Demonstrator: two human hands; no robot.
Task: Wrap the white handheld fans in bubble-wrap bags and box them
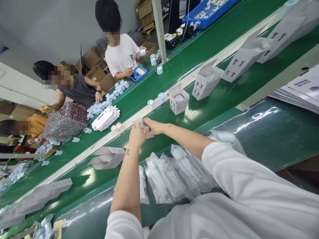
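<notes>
Both hands meet over a small white box [150,136] on the near green belt. My left hand [137,134] is closed at the box's left side, its fingers bent over the top. My right hand [152,126] comes in from the right, fingers pinched at the box's opening on something greyish, too small to make out. The hands cover most of the box. An open white box [178,99] stands upright to the right, and a flattened-looking open box [107,157] lies to the left. Clear-wrapped packages [164,176] lie in a row in front of me.
Across the belt, people handle light-blue cylindrical parts [99,107] beside a stack of printed white cartons [106,118]. More open boxes [206,81] stand along the belt at right. Printed sheets [301,88] lie at the right edge. A blue tray [206,15] is at the back.
</notes>
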